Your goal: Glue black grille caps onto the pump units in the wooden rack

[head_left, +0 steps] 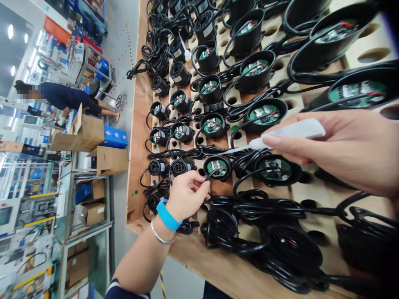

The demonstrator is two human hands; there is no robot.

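In the head view, my right hand [349, 149] is closed around a small white squeeze bottle [289, 132]. Its long thin nozzle points left, with the tip just above a round black housing [229, 174] that has a green circuit board [216, 167] inside. My left hand [188, 193] pinches a black cable [210, 175] at the near-left rim of that housing; the fingertips partly hide it. A blue band and a silver bangle circle the left wrist. Beside the right fingers sits another open housing [274, 170] with red wires on its board.
A wooden crate [137, 166] holds rows of black housings with coiled cables on a board with round holes. A second white bottle [187, 54] stands among the far housings. Cardboard boxes [112, 161] and shelving lie left, where another person [62, 97] bends over a box.
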